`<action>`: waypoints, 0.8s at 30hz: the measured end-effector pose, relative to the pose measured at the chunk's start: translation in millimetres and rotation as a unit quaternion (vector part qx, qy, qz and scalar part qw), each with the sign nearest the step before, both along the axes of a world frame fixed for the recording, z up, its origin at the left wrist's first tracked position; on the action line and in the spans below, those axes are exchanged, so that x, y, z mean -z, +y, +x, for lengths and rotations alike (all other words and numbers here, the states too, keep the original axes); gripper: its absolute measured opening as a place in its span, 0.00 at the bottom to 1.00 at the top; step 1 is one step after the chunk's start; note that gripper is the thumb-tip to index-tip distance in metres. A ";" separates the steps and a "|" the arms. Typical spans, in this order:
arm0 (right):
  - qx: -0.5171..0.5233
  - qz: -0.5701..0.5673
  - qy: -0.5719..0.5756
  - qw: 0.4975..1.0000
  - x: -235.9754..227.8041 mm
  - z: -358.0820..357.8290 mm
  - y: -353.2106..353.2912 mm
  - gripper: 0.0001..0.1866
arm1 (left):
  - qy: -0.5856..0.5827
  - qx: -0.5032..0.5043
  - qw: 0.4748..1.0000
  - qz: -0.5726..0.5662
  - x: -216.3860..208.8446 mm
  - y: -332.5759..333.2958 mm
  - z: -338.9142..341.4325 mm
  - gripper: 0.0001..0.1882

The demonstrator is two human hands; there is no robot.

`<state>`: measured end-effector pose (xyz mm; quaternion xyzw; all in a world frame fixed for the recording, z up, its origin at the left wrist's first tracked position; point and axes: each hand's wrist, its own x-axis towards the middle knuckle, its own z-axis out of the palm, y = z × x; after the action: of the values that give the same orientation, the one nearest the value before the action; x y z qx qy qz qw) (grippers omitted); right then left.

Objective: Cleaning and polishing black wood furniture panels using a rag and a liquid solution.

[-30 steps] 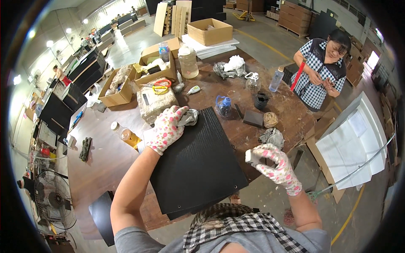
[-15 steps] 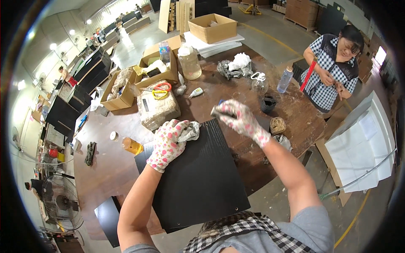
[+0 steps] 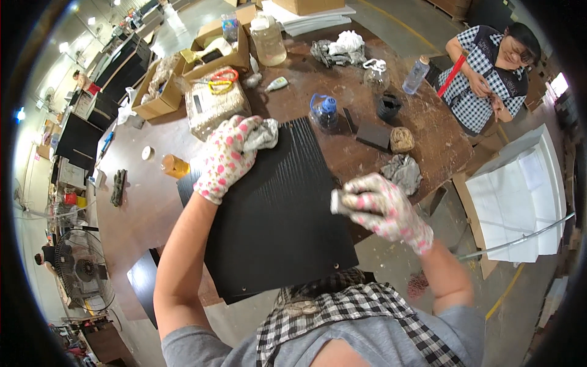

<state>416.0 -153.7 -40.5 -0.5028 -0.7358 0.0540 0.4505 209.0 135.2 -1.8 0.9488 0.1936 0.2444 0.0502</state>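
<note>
A black wood-grained board [image 3: 278, 214] lies on the brown table [image 3: 134, 214], its near edge close to my body. My left hand [image 3: 225, 158], in a white glove with pink flowers, is closed on a crumpled grey-white rag [image 3: 263, 134] at the board's far left part. Beside the board's right edge, my right hand [image 3: 388, 211], gloved alike, grips a small pale block [image 3: 336, 202]; its fingers hide part of the block. Small holes show near the board's front corners.
Beyond the board stand a blue-capped bottle [image 3: 325, 114], a dark block [image 3: 373, 136], a black cup [image 3: 388, 107] and a wrapped bundle [image 3: 215, 107]. An amber bottle [image 3: 175, 166] is at the left. Another person [image 3: 483, 79] sits across the table's right corner.
My right hand has come from the board's far right corner down toward me along its right edge, with the block. My left hand stays on the board with the rag. The view has shifted.
</note>
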 end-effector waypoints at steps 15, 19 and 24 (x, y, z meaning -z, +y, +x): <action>0.271 -0.040 -0.094 0.957 -7.1 -155.8 -88.8 0.22 | 0.018 -0.006 1.000 0.012 6.4 4.1 -1.6 0.21; 0.147 -0.017 -0.093 0.985 -18.5 -217.3 -35.6 0.17 | 0.018 -0.018 0.999 0.033 4.3 2.5 -0.9 0.18; 0.073 -0.032 -0.134 0.988 -32.0 -252.0 -7.5 0.16 | 0.016 -0.018 1.000 0.011 1.6 2.7 0.1 0.14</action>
<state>163.9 -161.2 -8.5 -0.5718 -0.7489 -0.0229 0.3341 209.1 138.0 -3.3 0.9495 0.2087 0.2322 0.0325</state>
